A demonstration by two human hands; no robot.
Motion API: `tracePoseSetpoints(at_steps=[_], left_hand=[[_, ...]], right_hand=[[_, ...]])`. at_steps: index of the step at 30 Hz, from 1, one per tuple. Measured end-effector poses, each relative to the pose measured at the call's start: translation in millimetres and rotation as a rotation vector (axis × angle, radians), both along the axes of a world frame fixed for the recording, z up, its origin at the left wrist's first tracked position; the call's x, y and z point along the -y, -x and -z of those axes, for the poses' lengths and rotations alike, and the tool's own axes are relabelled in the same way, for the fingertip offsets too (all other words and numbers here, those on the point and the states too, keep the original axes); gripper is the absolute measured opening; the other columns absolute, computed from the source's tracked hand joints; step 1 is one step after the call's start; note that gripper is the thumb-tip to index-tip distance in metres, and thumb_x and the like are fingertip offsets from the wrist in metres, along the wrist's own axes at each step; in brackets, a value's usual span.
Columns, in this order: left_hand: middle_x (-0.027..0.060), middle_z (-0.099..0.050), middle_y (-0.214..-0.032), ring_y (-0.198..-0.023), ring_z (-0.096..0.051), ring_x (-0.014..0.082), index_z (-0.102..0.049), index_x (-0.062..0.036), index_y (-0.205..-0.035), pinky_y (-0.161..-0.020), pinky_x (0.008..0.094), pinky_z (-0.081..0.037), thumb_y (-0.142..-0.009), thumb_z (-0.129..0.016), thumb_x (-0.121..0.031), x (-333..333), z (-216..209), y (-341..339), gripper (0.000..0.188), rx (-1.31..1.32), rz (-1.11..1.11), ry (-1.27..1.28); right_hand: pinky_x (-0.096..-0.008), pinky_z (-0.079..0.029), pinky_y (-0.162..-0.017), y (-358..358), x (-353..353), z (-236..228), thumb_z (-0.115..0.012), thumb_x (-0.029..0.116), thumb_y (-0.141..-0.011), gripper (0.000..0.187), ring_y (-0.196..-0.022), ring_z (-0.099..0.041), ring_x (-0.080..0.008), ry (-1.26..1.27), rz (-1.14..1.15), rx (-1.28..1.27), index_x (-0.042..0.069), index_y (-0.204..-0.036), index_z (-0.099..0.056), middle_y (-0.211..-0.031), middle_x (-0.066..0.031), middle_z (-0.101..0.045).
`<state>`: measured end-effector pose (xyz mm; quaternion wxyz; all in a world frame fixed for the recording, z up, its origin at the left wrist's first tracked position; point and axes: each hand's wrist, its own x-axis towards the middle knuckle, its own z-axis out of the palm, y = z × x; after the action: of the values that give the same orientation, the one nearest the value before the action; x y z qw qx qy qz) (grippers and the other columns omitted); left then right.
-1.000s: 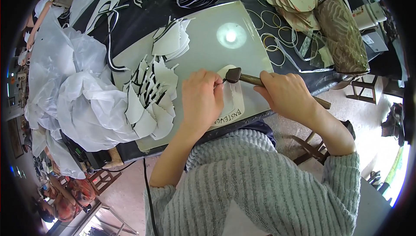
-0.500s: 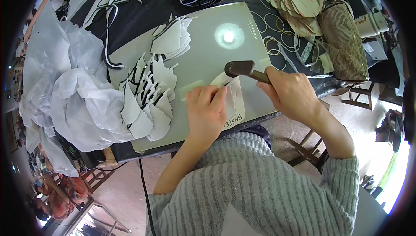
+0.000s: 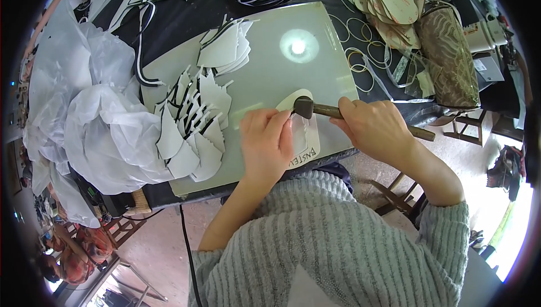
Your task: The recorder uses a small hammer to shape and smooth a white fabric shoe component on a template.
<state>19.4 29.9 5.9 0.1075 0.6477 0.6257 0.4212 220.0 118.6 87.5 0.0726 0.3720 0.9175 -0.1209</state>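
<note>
My right hand (image 3: 376, 129) is closed round the wooden handle of a hammer (image 3: 304, 107). The hammer's dark head is down at the upper part of a pale template board (image 3: 310, 146), which has handwriting along its near edge. A thin white piece (image 3: 300, 129) lies on the board, partly under my left hand (image 3: 266, 140). Thumb and forefinger of that hand are pinched together right beside the hammer head; a small dark bit shows at their tips, and what they grip is mostly hidden. All this rests on a grey-green work mat (image 3: 259, 90).
Left on the mat lie overlapping white cut pieces with black edges (image 3: 191, 129) and a smaller stack (image 3: 225, 47). Crumpled clear plastic (image 3: 112, 132) covers the table's left. Elastic loops (image 3: 360, 62), beige cut shapes (image 3: 389, 2) and a brown patterned pouch (image 3: 448, 56) lie right.
The hammer head has come down from above the board to the spot beside my left fingertips, its handle now level. My right hand has lowered slightly; my left hand stays nearly in place.
</note>
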Motion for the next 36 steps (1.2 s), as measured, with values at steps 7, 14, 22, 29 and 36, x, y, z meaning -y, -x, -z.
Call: tracePoseSetpoints(at_steps=[7,14,22,29,36], left_hand=[[0.0058,-0.06,-0.093,-0.085,-0.058,0.0259,-0.068,-0.0037,-0.1,-0.076,0.0392,-0.044,-0.077,-0.069,0.001,4.9,-1.2,-0.2,0.023,-0.297,0.063,-0.079],[0.0058,-0.06,-0.094,-0.086,-0.058,0.0259,-0.069,-0.0033,-0.101,-0.077,0.0389,-0.044,-0.078,-0.069,0.0,5.7,0.4,-0.4,0.023,-0.261,0.058,-0.053],[0.0062,-0.062,-0.093,-0.087,-0.058,0.0263,-0.07,-0.0046,-0.102,-0.079,0.038,-0.043,-0.081,-0.07,-0.002,8.9,-6.8,2.1,0.021,-0.078,-0.029,0.021],[0.0047,-0.061,-0.094,-0.088,-0.059,0.0251,-0.07,-0.0051,-0.103,-0.079,0.039,-0.044,-0.078,-0.071,-0.004,17.3,-3.1,-5.7,0.025,-0.407,0.021,-0.051],[0.0048,-0.061,-0.092,-0.087,-0.058,0.0255,-0.07,-0.0035,-0.103,-0.077,0.0387,-0.044,-0.078,-0.07,-0.003,15.8,0.1,-2.4,0.024,-0.172,-0.033,-0.026]], right_hand=[[-0.0421,-0.047,-0.048,-1.2,-3.2,-7.1,-0.061,0.031,-0.096,0.032,-0.052,-0.061,-0.0334,0.02,0.003,-0.079,0.003,-0.085,-0.049,-0.063,-0.012,-0.059],[-0.0435,-0.047,-0.048,-2.9,0.1,0.1,-0.062,0.029,-0.096,0.03,-0.054,-0.061,-0.0343,0.074,0.026,-0.054,0.004,-0.086,-0.049,-0.067,-0.0121,-0.06],[-0.0422,-0.047,-0.048,-5.9,4.6,8.5,-0.063,0.029,-0.096,0.03,-0.054,-0.061,-0.0345,0.064,0.066,-0.08,0.004,-0.086,-0.048,-0.064,-0.013,-0.059],[-0.0431,-0.047,-0.048,-5.6,6.1,9.1,-0.062,0.029,-0.096,0.031,-0.053,-0.061,-0.0345,0.058,0.069,-0.06,0.004,-0.086,-0.048,-0.064,-0.0132,-0.059],[-0.0431,-0.046,-0.047,-6.2,9.6,7.2,-0.061,0.03,-0.097,0.031,-0.053,-0.061,-0.0338,0.013,0.047,-0.085,0.004,-0.086,-0.047,-0.065,-0.013,-0.059]])
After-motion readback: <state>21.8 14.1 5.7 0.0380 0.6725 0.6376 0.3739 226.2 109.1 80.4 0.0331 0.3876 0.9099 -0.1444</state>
